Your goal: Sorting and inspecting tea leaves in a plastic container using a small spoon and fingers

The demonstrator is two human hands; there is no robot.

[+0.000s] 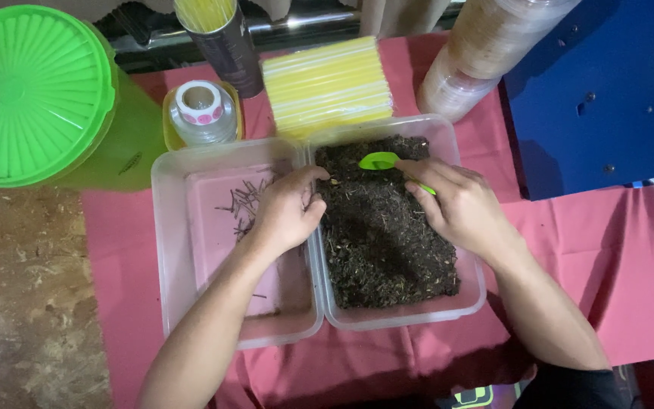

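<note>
Our right hand (459,204) grips a small green plastic scoop (380,160) over the clear rectangular plastic tub of dark dried leaves (387,227); our left hand (288,210) rests on the shared rim, fingers pinched at the leaf pile. Left of it, a clear plastic tub (191,250) holds a few thin stems (245,206). Farther back: yellow straw bundle (328,85), sticker roll (200,106), round green lidded container (35,91).

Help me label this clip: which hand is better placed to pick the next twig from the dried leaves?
Probably the left hand: its fingertips touch the dried leaves, while the right hand holds the green scoop.
</note>
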